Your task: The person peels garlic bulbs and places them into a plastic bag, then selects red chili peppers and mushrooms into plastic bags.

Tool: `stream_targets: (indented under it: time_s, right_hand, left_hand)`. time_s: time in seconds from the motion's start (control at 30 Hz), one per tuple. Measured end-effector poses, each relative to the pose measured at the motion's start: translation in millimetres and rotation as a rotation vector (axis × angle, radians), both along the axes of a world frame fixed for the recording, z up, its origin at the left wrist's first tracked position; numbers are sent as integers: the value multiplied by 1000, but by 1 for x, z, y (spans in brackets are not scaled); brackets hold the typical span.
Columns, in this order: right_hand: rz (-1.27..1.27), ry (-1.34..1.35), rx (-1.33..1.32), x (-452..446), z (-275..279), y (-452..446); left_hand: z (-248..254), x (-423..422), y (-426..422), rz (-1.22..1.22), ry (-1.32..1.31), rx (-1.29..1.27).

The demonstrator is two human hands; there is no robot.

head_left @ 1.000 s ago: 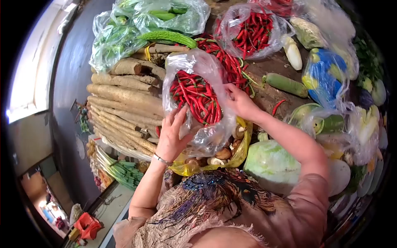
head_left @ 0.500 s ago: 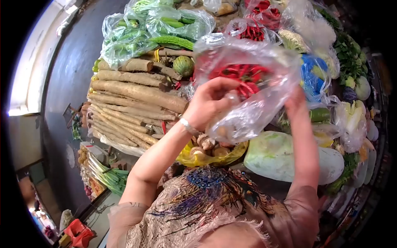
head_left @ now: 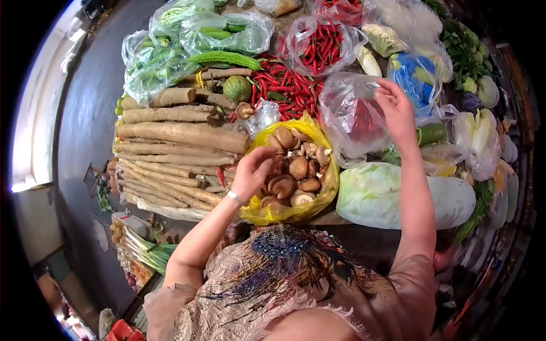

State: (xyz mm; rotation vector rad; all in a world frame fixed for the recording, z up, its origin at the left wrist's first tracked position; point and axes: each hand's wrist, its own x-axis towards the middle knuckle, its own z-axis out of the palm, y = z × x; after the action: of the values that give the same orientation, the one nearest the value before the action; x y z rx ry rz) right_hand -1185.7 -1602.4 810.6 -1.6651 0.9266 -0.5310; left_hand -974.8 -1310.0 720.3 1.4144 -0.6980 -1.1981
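My left hand [head_left: 251, 175] hovers at the left side of a yellow plastic bag [head_left: 331, 196] full of brown mushrooms [head_left: 298, 169]. Its fingers are slightly curled and apart, with nothing between them. To the right, my right hand [head_left: 397, 111] is at the upper right edge of a clear plastic bag [head_left: 339, 98], through which red chilies show. The fingers there are spread, and I cannot tell whether they touch the bag. Loose red chilies [head_left: 294, 91] lie in a heap left of the clear bag.
Long brown roots [head_left: 182, 135] are stacked at left beside a small round green melon [head_left: 237, 88]. A large pale winter melon [head_left: 372, 196] lies close at front right. Bagged green vegetables [head_left: 153, 65] and another bag of chilies [head_left: 321, 48] sit farther back.
The clear bag of chilies, held between both hands before, now rests to the right of the mushrooms. My left hand has let go and moved down left, uncovering the mushrooms and loose chilies.
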Motion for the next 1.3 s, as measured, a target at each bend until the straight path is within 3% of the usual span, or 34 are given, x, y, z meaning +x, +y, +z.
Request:
stream_targets:
  time_s: [0.07,0.1,0.17,0.3,0.37,0.43,0.57,0.73,0.87,0.9,0.97,1.07,1.1,1.17,1.27,1.3]
  right_hand:
    - [-91,346,-659,-22,-26,-21]
    - [-96,350,-662,-27,-34,-23]
    - [-334,828,-975,-35,-49,-27]
    - [-534,646,-729,-64,-108,-57]
    - [-244,278,-93,-79,-123,-70]
    - [-258,355,-250,-70,-101,-64]
    - [-484,2,-373,-46,-1,-35]
    - [-462,-197,-502,-57,91,-25]
    - [-327,120,-644,-54,93,-21]
    - [-341,118,-642,-56,107,-18]
    - [-635,-352,-772,-53,155,-14]
    - [-588,-130,-821,-50,166,-3]
    - [-476,-147,-664,-47,158,0]
    - [-566,-281,-779,-56,164,21]
    - [-673,-189,-895,-46,157,68]
    - [-573,-226,-662,-25,136,88]
  left_hand:
    - [-3,4,22,23,-82,38]
    - [-7,4,31,18,-80,35]
    - [-9,2,45,46,50,26]
    - [-5,-9,61,64,136,64]
    - [-4,-9,65,35,106,65]
    - [-3,-7,66,18,131,60]
    - [0,5,67,1,92,0]
    - [7,8,62,4,68,57]
    - [7,2,59,-46,53,58]
    - [6,1,59,-69,42,48]
    - [4,-1,59,-73,70,32]
    - [5,-1,60,-94,93,23]
    - [7,-1,62,-106,82,33]
    - [11,2,55,-128,70,31]
    - [11,6,55,-150,47,-36]
    - [18,7,50,-167,40,-45]
